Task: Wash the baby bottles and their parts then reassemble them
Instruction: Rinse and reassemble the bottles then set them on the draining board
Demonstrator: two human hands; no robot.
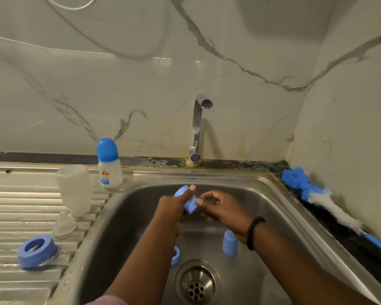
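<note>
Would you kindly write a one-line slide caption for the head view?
Over the sink, left hand grips a blue bottle cap, right hand touching it.

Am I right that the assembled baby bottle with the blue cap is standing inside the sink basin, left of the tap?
Not quite: the assembled baby bottle with its blue cap stands on the steel ledge behind the draining board, outside the sink basin. It is indeed left of the tap, as the head view shows.
</note>
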